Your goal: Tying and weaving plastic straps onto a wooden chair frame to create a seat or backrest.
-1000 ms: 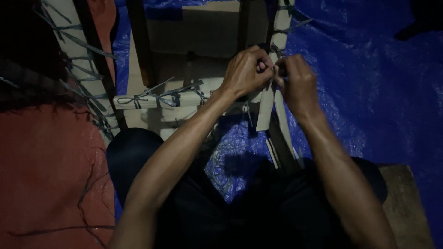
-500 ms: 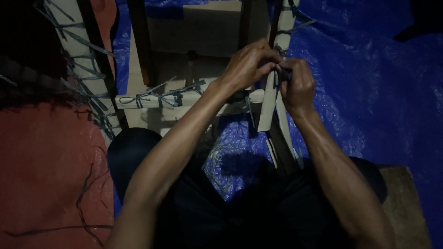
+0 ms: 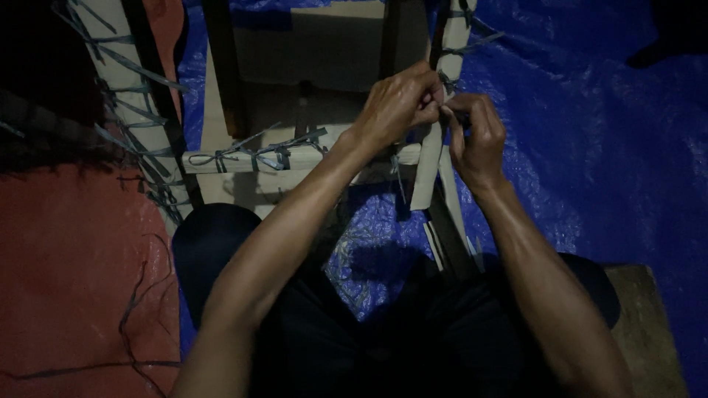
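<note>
A frame of pale wooden slats (image 3: 243,161) lies on a blue tarp (image 3: 590,140), its joints bound with thin grey-blue strips. My left hand (image 3: 400,103) and my right hand (image 3: 478,136) meet at the right upright slat (image 3: 429,168), fingers pinched on a tie strip (image 3: 448,110) wrapped round the joint there. The strip itself is mostly hidden by my fingers. Knotted strips (image 3: 254,153) sit along the cross slat to the left.
A red-orange sheet (image 3: 66,280) covers the floor at the left, with loose dark strands on it. More strip-bound slats (image 3: 118,88) stand at the upper left. My knees in dark trousers (image 3: 221,243) flank the frame. A wooden board (image 3: 649,324) lies lower right.
Both hands have stayed at the same joint; the fingers have shifted slightly, drawing closer together on the strip.
</note>
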